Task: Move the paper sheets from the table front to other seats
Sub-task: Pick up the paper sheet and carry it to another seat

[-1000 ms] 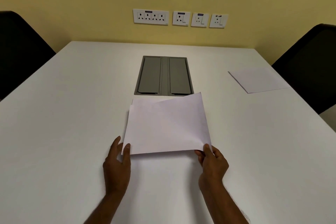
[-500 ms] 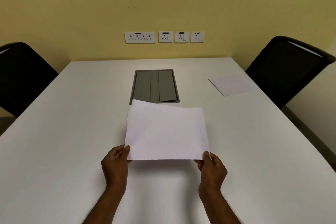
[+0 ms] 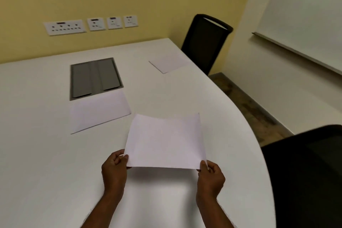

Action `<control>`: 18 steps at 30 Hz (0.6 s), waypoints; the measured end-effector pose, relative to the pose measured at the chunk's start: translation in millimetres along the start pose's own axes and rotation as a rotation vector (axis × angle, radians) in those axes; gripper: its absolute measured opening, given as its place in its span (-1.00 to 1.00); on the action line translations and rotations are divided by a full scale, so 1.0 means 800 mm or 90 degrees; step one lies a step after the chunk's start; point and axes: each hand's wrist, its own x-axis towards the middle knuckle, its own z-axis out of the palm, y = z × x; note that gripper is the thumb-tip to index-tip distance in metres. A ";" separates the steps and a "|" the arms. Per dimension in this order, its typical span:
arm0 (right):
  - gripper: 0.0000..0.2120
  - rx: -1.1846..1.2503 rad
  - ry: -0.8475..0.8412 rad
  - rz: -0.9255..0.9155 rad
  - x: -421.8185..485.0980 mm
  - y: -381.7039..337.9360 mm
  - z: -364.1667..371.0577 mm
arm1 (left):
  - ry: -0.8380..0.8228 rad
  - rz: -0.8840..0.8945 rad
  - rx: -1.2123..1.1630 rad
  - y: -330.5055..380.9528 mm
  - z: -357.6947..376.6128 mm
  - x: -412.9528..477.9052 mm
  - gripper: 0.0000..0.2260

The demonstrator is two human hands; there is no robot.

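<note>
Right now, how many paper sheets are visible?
3: the held sheet between left hand and right hand; a far sheet by the far chair; a flat sheet before the grey panel. More may lie under it.

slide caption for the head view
Left hand and right hand hold a paper sheet above the white table

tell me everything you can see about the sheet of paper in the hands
The held sheet is plain white paper, blank on the side shown, landscape, held above the white table and casting a shadow beneath. Its far edge sags in the middle. The left hand pinches its near left corner, the right hand its near right corner.
</note>
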 end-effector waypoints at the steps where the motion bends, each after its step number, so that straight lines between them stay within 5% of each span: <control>1: -0.84 -0.015 0.026 -0.005 0.004 0.005 -0.023 | -0.022 0.003 0.017 -0.006 0.014 -0.012 -0.83; 18: -0.85 -0.150 0.239 -0.051 0.092 0.048 -0.193 | -0.199 0.061 0.199 -0.080 0.165 -0.126 -0.75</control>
